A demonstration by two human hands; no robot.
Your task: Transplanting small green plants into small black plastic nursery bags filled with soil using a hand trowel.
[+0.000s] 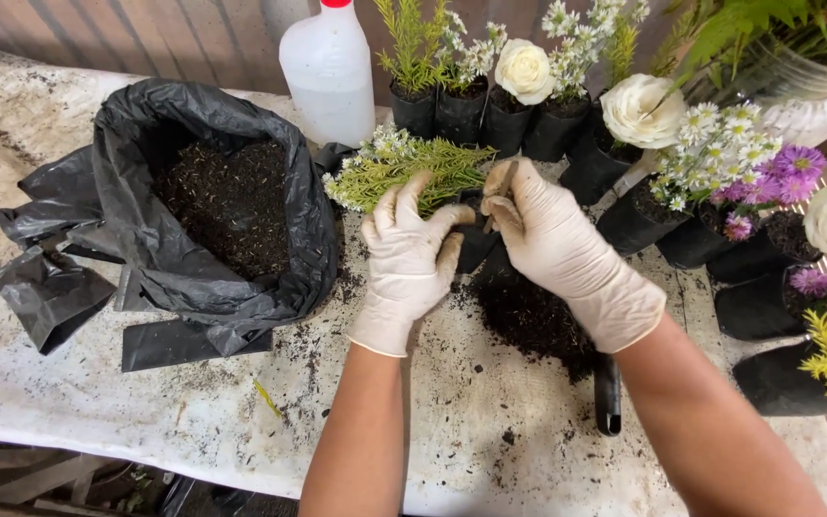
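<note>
Mostly hidden: small black pot (476,251) under left hand (409,258) and right hand (552,244), both grips clamped on it.

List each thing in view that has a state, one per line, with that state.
Black soil sack: open, rim rolled down, part full of dark soil.
White plastic bottle: upright, red cap on.
Small black grow bag: tipped, green sprig and white flowers in it.
Left hand: gloved, gripping the grow bag.
Right hand: gloved, fingers at the bag's mouth.
Loose soil pile: spilled on the table.
</note>
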